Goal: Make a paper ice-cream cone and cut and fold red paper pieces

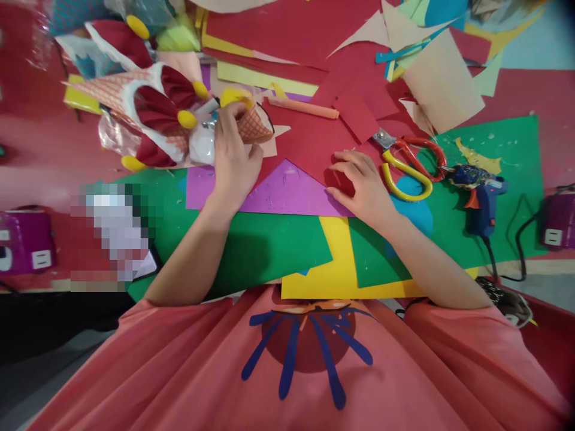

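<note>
My left hand (234, 149) reaches into the clutter at the upper left, its thumb held apart from the fingers. Its fingertips lie by a yellow piece (237, 96) and a small orange-checked cone (256, 124); whether they touch either is unclear. A white clear-wrapped item (203, 146) sits just left of the hand. Over the right end of a purple paper sheet (287, 188) hovers or rests my right hand (362, 188), fingers curved and spread, holding nothing. Red paper (309, 140) lies under its fingertips. Scissors (411, 164) with red and yellow handles lie right of that hand.
Checked cones with dark red fans (157, 111) are heaped at the left. A blue glue gun (483, 206) with a cord lies at the right. Paper scraps (444, 81) cover the back. A phone-like item (150, 263) is at the left edge. Purple socket blocks (559, 221) flank the table.
</note>
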Action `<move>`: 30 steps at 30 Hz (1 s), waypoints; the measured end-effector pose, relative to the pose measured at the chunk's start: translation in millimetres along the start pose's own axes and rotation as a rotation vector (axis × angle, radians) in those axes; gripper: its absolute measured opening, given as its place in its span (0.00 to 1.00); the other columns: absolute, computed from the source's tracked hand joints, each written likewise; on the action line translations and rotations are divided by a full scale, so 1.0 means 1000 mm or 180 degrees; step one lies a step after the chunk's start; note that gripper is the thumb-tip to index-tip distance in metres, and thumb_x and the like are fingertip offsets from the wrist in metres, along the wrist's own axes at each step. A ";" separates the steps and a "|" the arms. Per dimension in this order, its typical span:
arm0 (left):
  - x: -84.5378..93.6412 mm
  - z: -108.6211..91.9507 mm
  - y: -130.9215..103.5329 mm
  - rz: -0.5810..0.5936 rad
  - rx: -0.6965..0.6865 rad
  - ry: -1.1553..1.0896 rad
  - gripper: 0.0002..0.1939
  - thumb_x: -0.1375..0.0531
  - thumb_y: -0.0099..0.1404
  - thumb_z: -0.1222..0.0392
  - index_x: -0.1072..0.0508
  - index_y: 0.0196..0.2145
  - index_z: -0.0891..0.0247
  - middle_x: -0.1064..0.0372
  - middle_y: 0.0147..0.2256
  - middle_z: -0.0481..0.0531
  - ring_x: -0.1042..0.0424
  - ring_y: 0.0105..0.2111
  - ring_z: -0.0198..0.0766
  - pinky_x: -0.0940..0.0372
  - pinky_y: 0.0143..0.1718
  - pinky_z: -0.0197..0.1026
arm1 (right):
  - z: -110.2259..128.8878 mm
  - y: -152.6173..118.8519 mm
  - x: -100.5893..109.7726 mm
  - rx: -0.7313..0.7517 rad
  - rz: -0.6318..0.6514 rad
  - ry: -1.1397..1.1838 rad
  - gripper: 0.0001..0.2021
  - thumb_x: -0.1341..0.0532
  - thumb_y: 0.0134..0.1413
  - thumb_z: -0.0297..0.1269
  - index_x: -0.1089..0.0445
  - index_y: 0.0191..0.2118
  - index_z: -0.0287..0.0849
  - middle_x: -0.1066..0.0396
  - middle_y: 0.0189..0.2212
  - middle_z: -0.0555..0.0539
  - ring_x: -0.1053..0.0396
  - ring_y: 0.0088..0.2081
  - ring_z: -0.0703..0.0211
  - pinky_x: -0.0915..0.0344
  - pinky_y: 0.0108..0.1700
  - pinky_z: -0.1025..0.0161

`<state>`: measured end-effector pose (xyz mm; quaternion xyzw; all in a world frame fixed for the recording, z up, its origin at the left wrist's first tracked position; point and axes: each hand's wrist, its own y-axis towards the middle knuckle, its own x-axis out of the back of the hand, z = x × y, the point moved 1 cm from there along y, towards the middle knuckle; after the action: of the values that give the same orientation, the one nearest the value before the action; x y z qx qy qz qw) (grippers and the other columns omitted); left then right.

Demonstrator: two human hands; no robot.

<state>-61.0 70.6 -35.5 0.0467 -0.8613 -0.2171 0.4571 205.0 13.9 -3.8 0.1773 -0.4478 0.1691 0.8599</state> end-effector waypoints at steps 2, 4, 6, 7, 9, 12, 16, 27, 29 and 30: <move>0.004 -0.006 -0.001 0.0134 -0.0146 -0.0163 0.21 0.49 0.69 0.59 0.50 0.57 0.55 0.42 0.56 0.53 0.43 0.59 0.36 0.47 0.64 0.48 | 0.001 0.000 0.001 0.0045 -0.0040 0.0007 0.12 0.41 0.58 0.41 0.31 0.46 0.45 0.32 0.55 0.40 0.36 0.59 0.43 0.39 0.60 0.41; 0.010 -0.017 -0.003 0.0174 -0.0264 -0.0341 0.22 0.51 0.71 0.54 0.52 0.59 0.56 0.47 0.62 0.53 0.50 0.65 0.39 0.53 0.67 0.54 | 0.001 0.000 0.002 0.0087 -0.0125 0.0042 0.10 0.42 0.59 0.39 0.30 0.44 0.44 0.29 0.52 0.41 0.33 0.56 0.45 0.36 0.58 0.42; 0.016 -0.031 -0.005 0.0204 -0.0247 -0.0398 0.20 0.52 0.71 0.52 0.48 0.58 0.54 0.49 0.64 0.52 0.54 0.68 0.40 0.54 0.68 0.55 | 0.002 0.000 0.003 0.0105 -0.0225 0.0082 0.08 0.43 0.60 0.38 0.29 0.41 0.43 0.26 0.48 0.42 0.30 0.52 0.48 0.33 0.55 0.45; 0.017 -0.039 -0.007 0.0252 -0.0237 -0.0401 0.19 0.53 0.71 0.51 0.46 0.58 0.52 0.48 0.64 0.51 0.54 0.68 0.41 0.53 0.69 0.54 | 0.002 0.000 0.003 0.0116 -0.0267 0.0097 0.07 0.43 0.60 0.37 0.28 0.39 0.43 0.25 0.46 0.42 0.29 0.50 0.49 0.32 0.54 0.46; 0.017 -0.054 -0.011 0.0525 -0.0434 -0.0469 0.19 0.53 0.71 0.49 0.43 0.57 0.53 0.45 0.64 0.52 0.50 0.67 0.42 0.51 0.68 0.53 | 0.001 0.000 0.003 0.0174 -0.0302 0.0107 0.09 0.45 0.62 0.36 0.28 0.36 0.42 0.24 0.43 0.43 0.27 0.48 0.51 0.31 0.53 0.48; 0.011 -0.064 -0.017 0.1074 -0.0492 -0.0526 0.25 0.54 0.71 0.45 0.43 0.60 0.58 0.43 0.64 0.57 0.45 0.66 0.45 0.48 0.67 0.53 | 0.001 0.000 0.003 0.0287 -0.0237 0.0090 0.10 0.46 0.63 0.34 0.28 0.35 0.41 0.23 0.42 0.42 0.27 0.49 0.50 0.31 0.54 0.48; 0.005 -0.058 -0.018 0.1139 -0.0311 -0.0580 0.27 0.57 0.71 0.43 0.44 0.61 0.60 0.42 0.63 0.60 0.43 0.65 0.42 0.45 0.65 0.49 | 0.003 0.000 0.009 0.0221 -0.0056 0.0087 0.10 0.46 0.63 0.34 0.28 0.35 0.43 0.24 0.47 0.42 0.28 0.51 0.49 0.31 0.55 0.46; 0.020 -0.062 -0.012 0.1223 -0.0859 -0.0727 0.26 0.51 0.69 0.43 0.39 0.59 0.56 0.39 0.62 0.56 0.43 0.65 0.46 0.45 0.65 0.53 | 0.011 -0.014 0.043 -0.0004 0.0114 0.0334 0.06 0.44 0.62 0.35 0.30 0.35 0.45 0.23 0.46 0.45 0.25 0.48 0.51 0.29 0.50 0.49; 0.023 -0.066 -0.011 0.1212 -0.1062 -0.0593 0.24 0.46 0.66 0.45 0.37 0.57 0.55 0.37 0.61 0.55 0.40 0.63 0.48 0.44 0.64 0.56 | 0.012 -0.017 0.044 -0.0023 0.0121 0.0369 0.06 0.44 0.62 0.36 0.30 0.35 0.44 0.23 0.46 0.44 0.25 0.48 0.50 0.29 0.50 0.48; 0.024 -0.068 -0.011 0.1124 -0.1097 -0.0494 0.22 0.45 0.67 0.48 0.35 0.56 0.55 0.35 0.59 0.54 0.38 0.62 0.47 0.41 0.63 0.56 | 0.012 -0.019 0.045 -0.0028 0.0129 0.0391 0.07 0.44 0.62 0.36 0.30 0.35 0.44 0.23 0.46 0.44 0.25 0.48 0.51 0.29 0.50 0.48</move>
<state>-21.4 32.1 11.2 -0.1999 -0.8389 -0.2804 0.4216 229.2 -1.8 36.6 0.1537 -0.3985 0.1950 0.8829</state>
